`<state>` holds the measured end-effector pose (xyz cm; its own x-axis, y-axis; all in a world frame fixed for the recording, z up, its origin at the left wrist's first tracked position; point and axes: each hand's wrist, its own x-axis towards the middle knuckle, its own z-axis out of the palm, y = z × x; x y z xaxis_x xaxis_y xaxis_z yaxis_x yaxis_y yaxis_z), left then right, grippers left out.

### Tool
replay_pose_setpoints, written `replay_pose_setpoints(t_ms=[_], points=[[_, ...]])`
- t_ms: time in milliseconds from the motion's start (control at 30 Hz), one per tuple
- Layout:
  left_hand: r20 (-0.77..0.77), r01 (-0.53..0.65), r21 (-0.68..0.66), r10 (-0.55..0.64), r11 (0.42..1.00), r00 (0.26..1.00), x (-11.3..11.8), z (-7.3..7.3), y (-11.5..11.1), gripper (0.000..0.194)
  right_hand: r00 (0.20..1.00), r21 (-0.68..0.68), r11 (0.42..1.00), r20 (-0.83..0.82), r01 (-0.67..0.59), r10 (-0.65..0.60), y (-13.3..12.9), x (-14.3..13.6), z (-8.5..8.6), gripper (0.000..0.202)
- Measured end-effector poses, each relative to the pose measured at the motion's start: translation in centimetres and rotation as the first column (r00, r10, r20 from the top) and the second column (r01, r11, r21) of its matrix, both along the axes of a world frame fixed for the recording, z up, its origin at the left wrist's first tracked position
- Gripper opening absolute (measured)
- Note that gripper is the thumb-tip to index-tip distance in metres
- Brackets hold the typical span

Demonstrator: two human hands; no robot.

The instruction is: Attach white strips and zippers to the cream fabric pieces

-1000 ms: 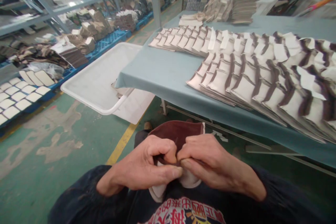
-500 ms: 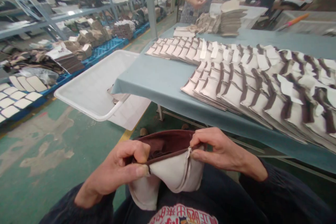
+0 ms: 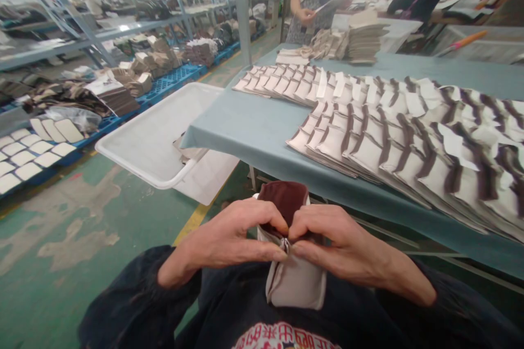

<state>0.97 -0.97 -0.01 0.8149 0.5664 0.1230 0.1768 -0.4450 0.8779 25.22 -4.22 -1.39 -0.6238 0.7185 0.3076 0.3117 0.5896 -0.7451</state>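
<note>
Close in front of my body is a sewn fabric piece (image 3: 298, 282), cream outside with a dark maroon lining, its far flap standing up. My left hand (image 3: 233, 234) pinches its near edge at a seam, thumb and forefinger closed on the cloth. Right beside those fingertips, my right hand (image 3: 344, 242) pinches the same edge, so both thumbs almost meet. The seam hangs down below the left thumb. Part of the maroon inside is hidden behind my fingers.
A blue-grey table (image 3: 229, 125) carries overlapping rows of cream and brown sewn pieces (image 3: 368, 136). A white plastic bin (image 3: 135, 147) stands left of it. Across the table a person's hand (image 3: 306, 15) holds a sheet, near a stack of beige pieces (image 3: 364, 38). Blue pallets (image 3: 176, 79) line the left.
My hands have come together from far apart along the piece's edge. The piece went from stretched wide to folded narrow, its maroon flap now upright.
</note>
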Motion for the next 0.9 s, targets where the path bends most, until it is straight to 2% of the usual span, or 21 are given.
replay_pose_setpoints(t_ms=[133, 267, 500, 633, 800, 900], points=[[-0.028, -0.041, -0.172, 0.037, 0.984, 0.999, 0.7, -0.5, 0.3, 0.022, 1.0, -0.021, 0.999, 0.0, 0.024, -0.024, 0.3, 0.2, -0.7, 0.02], [-0.007, -0.063, -0.269, 0.063, 0.961, 0.998, 0.7, -1.3, 0.2, 0.021, 0.999, -0.086, 0.995, 0.006, 0.041, -0.04, 0.8, 0.2, -2.0, 0.021], [0.019, -0.125, -0.469, 0.151, 0.874, 0.988, 0.1, -2.8, -0.2, 0.036, 0.997, -0.24, 0.971, -0.08, -0.001, -0.019, 1.5, -0.4, -3.7, 0.029], [0.029, -0.116, -0.511, 0.153, 0.851, 0.988, 0.1, -3.0, -0.3, 0.04, 0.994, -0.333, 0.943, -0.109, -0.022, -0.015, 1.3, -0.6, -3.6, 0.03], [0.045, -0.084, -0.479, 0.12, 0.874, 0.992, 0.1, -2.7, -0.5, 0.025, 0.998, -0.231, 0.973, -0.065, 0.011, -0.026, 1.1, -0.9, -2.8, 0.036], [0.061, -0.086, -0.442, 0.126, 0.893, 0.99, 0.1, -2.4, -0.6, 0.018, 0.997, -0.225, 0.974, -0.067, 0.024, -0.04, 1.2, -1.1, -2.7, 0.037]])
